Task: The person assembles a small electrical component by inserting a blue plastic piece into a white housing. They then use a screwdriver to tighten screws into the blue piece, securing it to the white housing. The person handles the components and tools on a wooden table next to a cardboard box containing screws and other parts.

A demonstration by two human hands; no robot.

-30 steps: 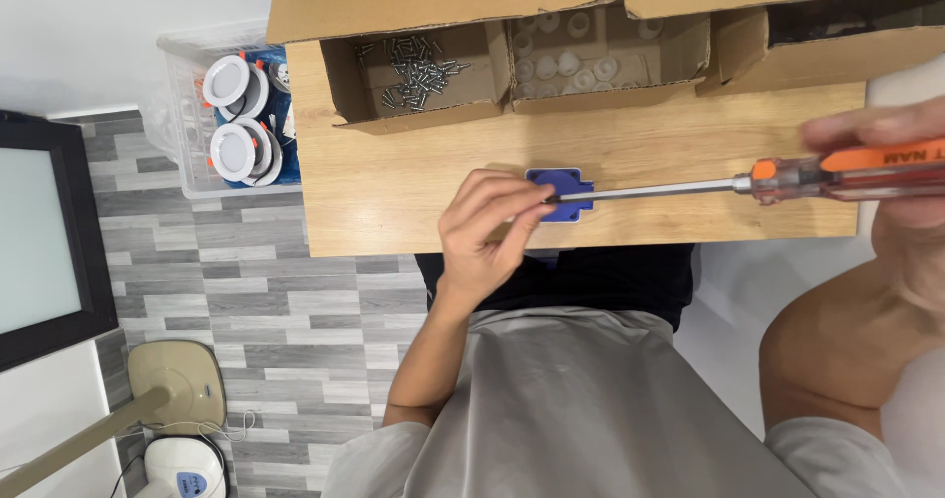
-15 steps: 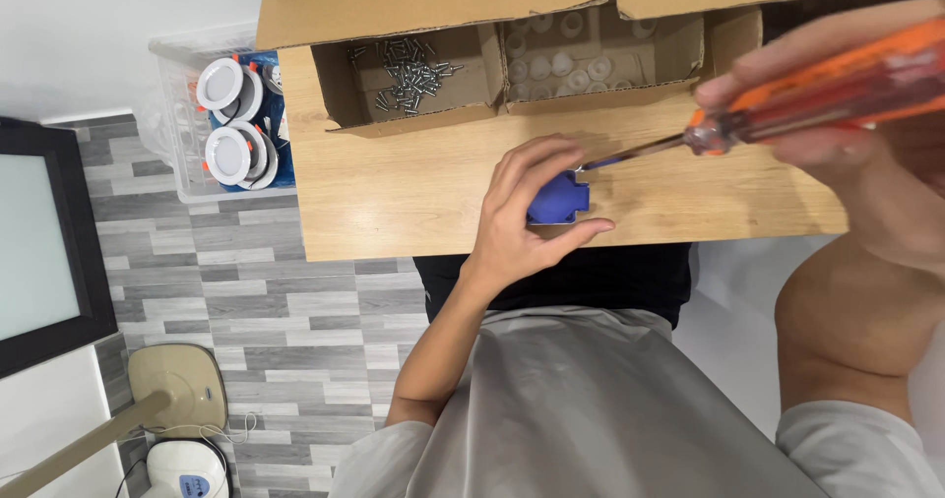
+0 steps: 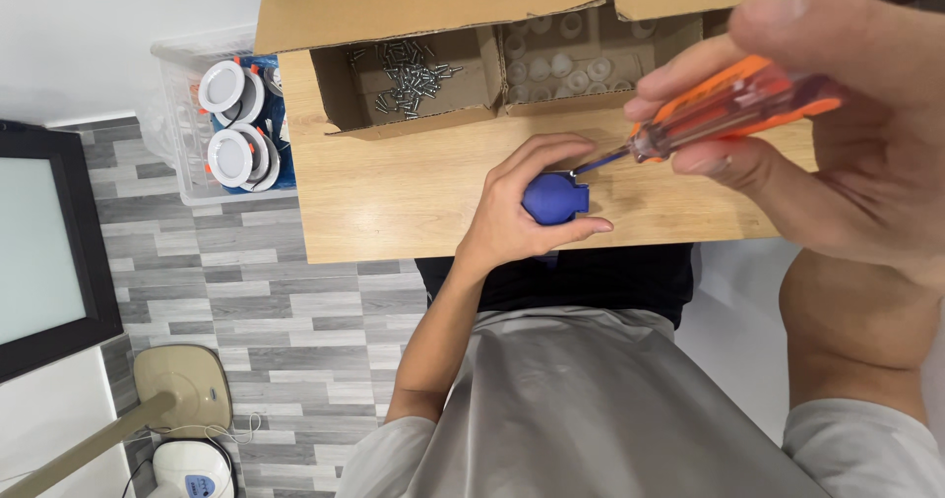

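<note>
Driving in progress | blue part (image 3: 554,199) is pinched in left hand (image 3: 522,213) grip at desk (image 3: 394,203) front edge | screwdriver (image 3: 719,114) is clasped by right hand (image 3: 847,134), tip at blue part | seating cannot be told | screws (image 3: 409,75) are left in box (image 3: 413,90) behind blue part

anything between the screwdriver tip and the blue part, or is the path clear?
Nothing visible in the way. The left hand grips the blue part on the wooden table, with fingers curled round it but its upper right side exposed. The right hand holds the orange screwdriver, whose tip already meets that side.
</note>
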